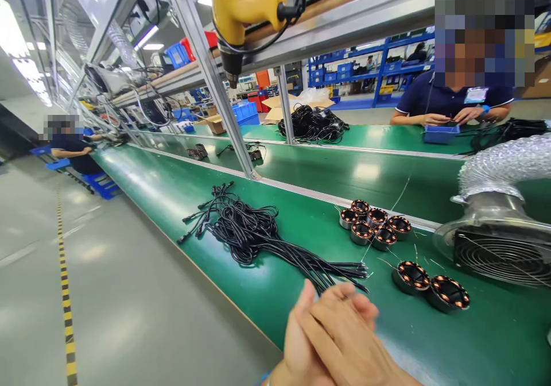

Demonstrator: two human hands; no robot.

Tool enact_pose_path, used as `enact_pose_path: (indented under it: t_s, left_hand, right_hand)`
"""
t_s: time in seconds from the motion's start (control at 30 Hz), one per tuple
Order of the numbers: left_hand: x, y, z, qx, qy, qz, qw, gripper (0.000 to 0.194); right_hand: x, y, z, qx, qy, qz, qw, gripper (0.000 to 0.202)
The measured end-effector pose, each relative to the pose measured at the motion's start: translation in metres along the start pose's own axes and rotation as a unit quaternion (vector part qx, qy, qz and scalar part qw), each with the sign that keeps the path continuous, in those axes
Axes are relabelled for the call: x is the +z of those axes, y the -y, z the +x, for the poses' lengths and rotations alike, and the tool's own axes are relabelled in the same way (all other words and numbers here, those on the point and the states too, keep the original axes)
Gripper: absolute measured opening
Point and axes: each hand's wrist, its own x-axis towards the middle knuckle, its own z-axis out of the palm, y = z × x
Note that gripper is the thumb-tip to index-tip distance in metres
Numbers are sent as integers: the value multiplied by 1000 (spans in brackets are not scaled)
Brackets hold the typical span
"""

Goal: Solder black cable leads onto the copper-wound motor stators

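Both hands [331, 340] pressed flat together, fingers [344, 308] empty, beside black cable bundle [258, 236].

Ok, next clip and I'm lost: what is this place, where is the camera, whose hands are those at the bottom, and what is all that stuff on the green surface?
There is one picture, from a camera worn on a person's head, looking down a long green workbench in a factory. No robot is here. The person's own left hand and right hand are pressed together at the bottom edge, holding nothing visible. Just beyond them lies a bundle of black cables, then round copper-wound coils in a cluster, with two more nearer. A yellow power tool hangs overhead, and a silver duct with a fan grille sits on the right. Co-workers sit further off.
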Motion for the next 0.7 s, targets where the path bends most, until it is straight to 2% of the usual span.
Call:
enact_pose_path:
  t_s: [0.07,0.13,0.2,0.27,0.37,0.43,0.47,0.53,0.63,0.7]
  left_hand:
    - [0,-11,-2,20,-19,-62,998,41]
    - [1,-14,-4,21,-20,-57,998,38]
    - [4,-7,-5,33,-40,-18,998,39]
    - [8,0,-3,62,-78,24,995,36]
    - [19,-10,13,124,-116,126,977,37]
    - [30,-36,40,194,-129,251,939,46]
    - [37,-53,60,217,-137,356,899,48]
    - [54,-90,109,234,-136,418,867,40]
    - [77,-138,190,260,-128,512,808,25]
    - [83,-159,232,266,-104,592,753,31]
  right_hand:
    - [4,-4,4,-38,-6,-43,998,43]
    - [3,-12,7,-48,25,-92,994,42]
    - [0,-21,11,-3,67,-129,989,43]
    - [-5,-29,15,64,71,-148,984,42]
    - [-21,-41,22,148,63,-111,981,39]
    - [-42,-52,21,181,45,-74,980,38]
    - [-56,-57,18,186,22,-68,980,36]
    - [-83,-67,1,205,-10,-76,976,28]
    - [-120,-75,-45,271,-11,-75,960,20]
    - [-141,-76,-82,341,-9,-105,934,24]
